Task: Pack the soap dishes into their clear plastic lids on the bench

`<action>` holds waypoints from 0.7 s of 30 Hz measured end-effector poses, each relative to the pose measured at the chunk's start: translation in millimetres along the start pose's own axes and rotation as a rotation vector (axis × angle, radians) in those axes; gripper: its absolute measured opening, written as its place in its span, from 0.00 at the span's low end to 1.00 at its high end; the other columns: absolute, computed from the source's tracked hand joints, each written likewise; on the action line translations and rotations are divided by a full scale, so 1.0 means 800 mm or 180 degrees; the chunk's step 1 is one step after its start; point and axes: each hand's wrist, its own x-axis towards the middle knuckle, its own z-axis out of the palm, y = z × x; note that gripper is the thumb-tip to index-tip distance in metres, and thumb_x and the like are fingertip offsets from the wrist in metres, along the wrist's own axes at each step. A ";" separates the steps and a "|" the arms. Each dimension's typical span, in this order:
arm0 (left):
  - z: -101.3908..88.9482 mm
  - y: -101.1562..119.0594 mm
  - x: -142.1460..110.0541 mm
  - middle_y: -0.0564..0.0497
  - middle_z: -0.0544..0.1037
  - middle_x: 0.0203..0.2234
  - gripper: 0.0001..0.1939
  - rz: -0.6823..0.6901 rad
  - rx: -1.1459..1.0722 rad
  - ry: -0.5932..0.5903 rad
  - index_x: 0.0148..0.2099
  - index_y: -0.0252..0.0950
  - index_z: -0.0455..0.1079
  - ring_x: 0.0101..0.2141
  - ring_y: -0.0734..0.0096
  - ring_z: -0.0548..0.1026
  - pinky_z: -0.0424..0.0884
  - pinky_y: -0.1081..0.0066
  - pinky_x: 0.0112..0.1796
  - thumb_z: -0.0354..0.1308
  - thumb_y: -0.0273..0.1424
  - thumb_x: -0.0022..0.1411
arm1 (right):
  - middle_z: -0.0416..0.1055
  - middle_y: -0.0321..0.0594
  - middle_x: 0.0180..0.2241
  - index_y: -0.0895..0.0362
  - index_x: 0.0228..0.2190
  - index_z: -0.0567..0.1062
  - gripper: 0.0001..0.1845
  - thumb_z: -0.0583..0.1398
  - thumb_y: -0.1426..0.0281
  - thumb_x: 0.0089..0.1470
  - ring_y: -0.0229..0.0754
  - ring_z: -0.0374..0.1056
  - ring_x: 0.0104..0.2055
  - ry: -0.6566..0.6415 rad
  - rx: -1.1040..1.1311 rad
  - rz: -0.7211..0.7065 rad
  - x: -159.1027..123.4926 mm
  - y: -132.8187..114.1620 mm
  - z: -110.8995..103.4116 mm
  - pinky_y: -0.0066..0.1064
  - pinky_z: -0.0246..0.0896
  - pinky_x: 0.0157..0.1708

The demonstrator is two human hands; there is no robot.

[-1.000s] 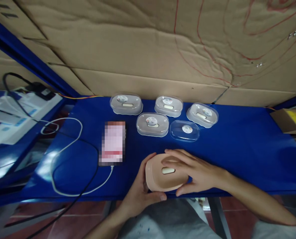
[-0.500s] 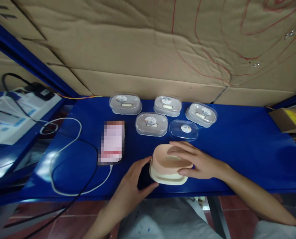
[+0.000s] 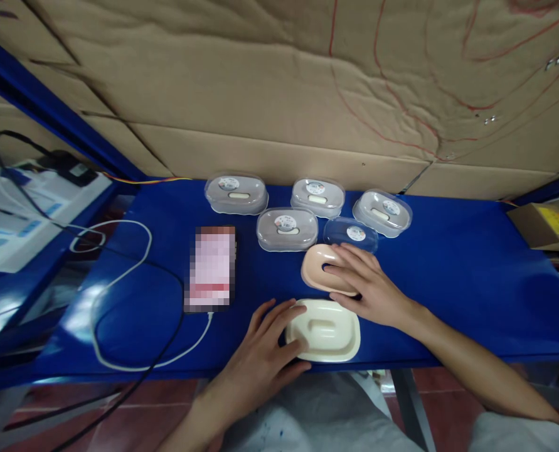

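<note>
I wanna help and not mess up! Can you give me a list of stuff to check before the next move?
1. Peach tray off the cream dish: ok, they're apart.
2. Right hand on the tray: ok, around its right end.
3. Left hand gripping the dish firmly: cannot tell.
4. Dish well back from the table's front edge: not ok, it's close.
5. Clear lid not touching the tray: cannot tell.

Cream tray (image 3: pixel 326 349), peach dish (image 3: pixel 315 271): smooth, glossy plastic. Tabletop (image 3: pixel 448 282): glossy. Wall (image 3: pixel 236 94): matt, creased cardboard.
</note>
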 end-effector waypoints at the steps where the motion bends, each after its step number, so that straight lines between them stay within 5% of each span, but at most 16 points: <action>1: -0.001 0.001 0.001 0.40 0.70 0.66 0.06 0.0029 -0.0021 -0.0008 0.48 0.42 0.74 0.68 0.45 0.66 0.60 0.38 0.67 0.65 0.33 0.70 | 0.55 0.50 0.75 0.49 0.65 0.69 0.27 0.62 0.60 0.69 0.60 0.49 0.77 -0.0044 -0.0003 -0.0066 0.000 0.001 0.000 0.63 0.57 0.69; 5: 0.000 0.001 0.000 0.41 0.72 0.65 0.09 0.0052 -0.0092 0.0030 0.49 0.42 0.74 0.68 0.46 0.67 0.59 0.38 0.68 0.66 0.34 0.69 | 0.57 0.48 0.74 0.47 0.67 0.67 0.29 0.61 0.56 0.69 0.60 0.49 0.78 -0.0161 0.0058 -0.0083 0.000 0.009 -0.008 0.63 0.54 0.70; 13: 0.005 -0.002 -0.001 0.39 0.57 0.76 0.42 -0.0166 -0.0297 0.0026 0.74 0.50 0.59 0.73 0.35 0.57 0.50 0.30 0.69 0.72 0.41 0.63 | 0.76 0.47 0.60 0.49 0.64 0.71 0.21 0.52 0.66 0.74 0.54 0.71 0.64 0.0626 -0.0034 0.0428 0.003 0.054 -0.027 0.57 0.65 0.63; 18: 0.005 -0.003 0.003 0.35 0.51 0.77 0.51 -0.0294 -0.0291 -0.0135 0.79 0.48 0.51 0.74 0.31 0.53 0.45 0.24 0.68 0.72 0.45 0.62 | 0.81 0.44 0.49 0.51 0.57 0.76 0.16 0.55 0.67 0.73 0.50 0.76 0.52 0.0451 0.0147 -0.0235 0.001 0.022 -0.027 0.47 0.70 0.53; 21: 0.001 -0.004 0.003 0.35 0.51 0.77 0.54 -0.0283 -0.0426 -0.0070 0.80 0.49 0.46 0.74 0.31 0.53 0.44 0.25 0.68 0.70 0.51 0.62 | 0.80 0.40 0.35 0.53 0.46 0.80 0.16 0.60 0.55 0.70 0.47 0.74 0.40 0.0136 0.0153 -0.0917 -0.004 -0.017 -0.016 0.42 0.69 0.43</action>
